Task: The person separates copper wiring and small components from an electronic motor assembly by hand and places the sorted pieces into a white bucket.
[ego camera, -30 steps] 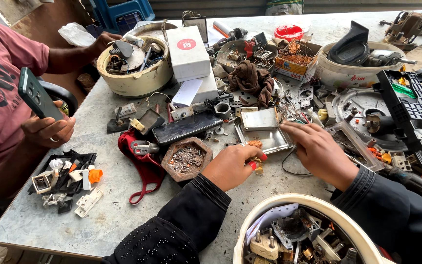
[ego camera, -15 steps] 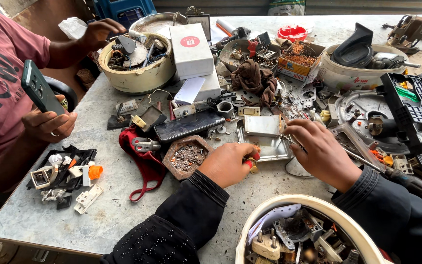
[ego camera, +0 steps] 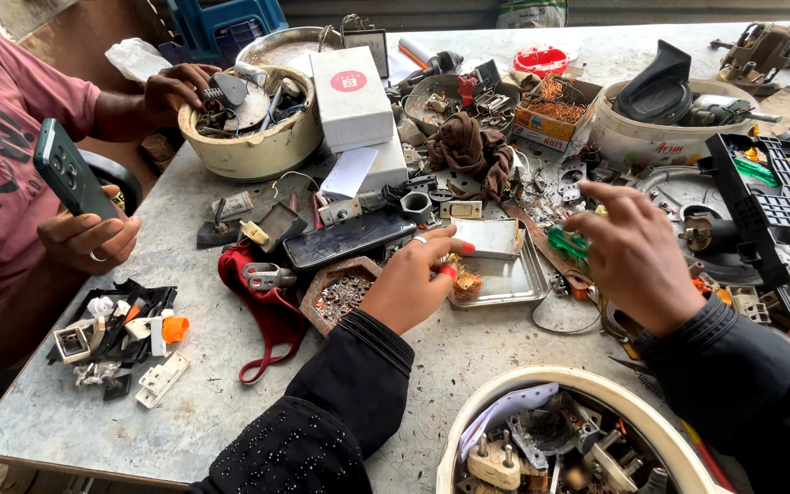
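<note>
My left hand (ego camera: 413, 285) rests on the table between a small brown dish of metal bits (ego camera: 340, 295) and a shallow metal tray (ego camera: 505, 279). Its curled fingertips press on a small coppery part (ego camera: 464, 285) at the tray's left edge. My right hand (ego camera: 635, 254) hovers to the right of the tray, thumb and fingers closed around a small green piece (ego camera: 565, 243). Both my sleeves are black. A small grey metal box (ego camera: 486, 236) lies at the back of the tray.
A person in a pink shirt sits at left, holding a phone (ego camera: 66, 169) and reaching into a cream bowl (ego camera: 253, 151) of parts. White boxes (ego camera: 351, 96), a dark phone (ego camera: 345, 240), a red cloth (ego camera: 262, 306), switch parts (ego camera: 121, 334), a near bowl (ego camera: 587, 389) and a black tray (ego camera: 774, 206) crowd the table.
My right hand has lifted off the tray and moved right, now with the green piece in it. My left hand has stayed at the tray's left edge.
</note>
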